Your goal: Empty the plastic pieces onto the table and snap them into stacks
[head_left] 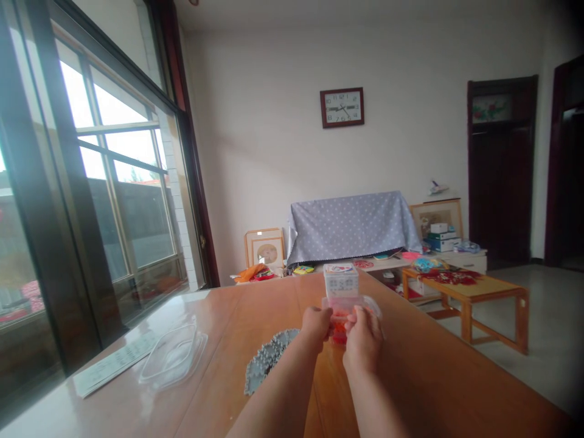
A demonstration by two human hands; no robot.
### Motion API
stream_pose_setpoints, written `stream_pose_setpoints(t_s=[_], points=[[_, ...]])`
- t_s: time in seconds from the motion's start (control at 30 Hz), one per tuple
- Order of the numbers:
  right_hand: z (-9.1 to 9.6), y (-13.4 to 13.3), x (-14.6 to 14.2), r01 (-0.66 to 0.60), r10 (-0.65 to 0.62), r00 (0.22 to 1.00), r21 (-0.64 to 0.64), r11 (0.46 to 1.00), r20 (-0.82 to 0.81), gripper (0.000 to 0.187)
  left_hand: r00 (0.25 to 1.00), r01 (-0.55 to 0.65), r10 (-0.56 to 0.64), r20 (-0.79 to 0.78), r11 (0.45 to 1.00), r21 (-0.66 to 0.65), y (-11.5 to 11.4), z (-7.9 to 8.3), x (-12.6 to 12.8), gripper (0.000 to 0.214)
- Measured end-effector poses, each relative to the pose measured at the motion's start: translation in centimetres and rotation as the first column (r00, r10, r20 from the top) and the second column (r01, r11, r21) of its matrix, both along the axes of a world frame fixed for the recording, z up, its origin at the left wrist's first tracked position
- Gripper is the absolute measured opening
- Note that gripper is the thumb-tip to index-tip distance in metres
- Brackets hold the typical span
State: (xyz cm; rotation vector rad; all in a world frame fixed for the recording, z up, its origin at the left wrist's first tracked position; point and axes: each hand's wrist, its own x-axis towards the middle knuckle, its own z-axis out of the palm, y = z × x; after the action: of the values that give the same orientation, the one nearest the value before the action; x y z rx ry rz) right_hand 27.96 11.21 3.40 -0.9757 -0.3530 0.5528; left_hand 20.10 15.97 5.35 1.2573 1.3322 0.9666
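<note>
Both of my hands are out over the wooden table, at the sides of a small clear plastic container with red and orange contents. My left hand has its fingers closed at the container's left edge. On the right side, my right hand grips the rim with thumb and fingers pressed together. Just behind stands a white box with a printed top. A bumpy grey mass of small pieces lies beside my left forearm, which partly covers it. What the red contents are is too blurred to tell.
Left on the table are clear plastic lids or trays and a printed sheet, near the window. Beyond the table's right edge stands a low wooden table with items on it. A cloth-covered object is against the wall.
</note>
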Motion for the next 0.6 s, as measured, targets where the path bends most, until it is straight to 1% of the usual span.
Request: stream_pose_setpoints(t_s=[0.13,0.27,0.33,0.4,0.47,0.53,0.6], points=[[0.3,-0.3,-0.2,-0.011,0.011,1.0,0.02,1.0,0.009,0.028,0.999,-0.013,0.013,0.038,1.0,0.009,-0.1,-0.2,0.3,0.011],[0.9,-1.1,-0.8,-0.054,0.051,0.998,0.057,0.997,0.045,0.032,0.997,-0.038,0.034,0.068,0.998,0.048,-0.4,0.1,-0.1,0.012],[1.3,-1.7,-1.0,-0.076,0.067,0.992,0.081,0.994,0.112,0.035,0.996,-0.054,0.048,0.078,0.996,0.074,-0.7,0.4,-0.9,0.014],[1.7,-2.4,-1.3,-0.076,0.052,0.974,0.101,0.992,0.222,0.036,0.994,-0.075,0.067,0.084,0.992,0.104,-1.1,0.8,-2.3,0.015],[1.9,-3.0,-1.4,-0.049,0.005,0.941,0.122,0.991,0.338,0.037,0.992,-0.105,0.094,0.087,0.986,0.133,-1.7,1.1,-4.3,0.016],[2.0,-3.2,-1.6,-0.016,-0.047,0.905,0.145,0.989,0.423,0.038,0.987,-0.148,0.135,0.088,0.976,0.158,-2.6,1.4,-6.8,0.016],[1.7,-3.1,-1.7,-0.009,-0.068,0.882,0.162,0.987,0.465,0.038,0.979,-0.196,0.182,0.09,0.964,0.179,-3.7,1.4,-9.6,0.019]])
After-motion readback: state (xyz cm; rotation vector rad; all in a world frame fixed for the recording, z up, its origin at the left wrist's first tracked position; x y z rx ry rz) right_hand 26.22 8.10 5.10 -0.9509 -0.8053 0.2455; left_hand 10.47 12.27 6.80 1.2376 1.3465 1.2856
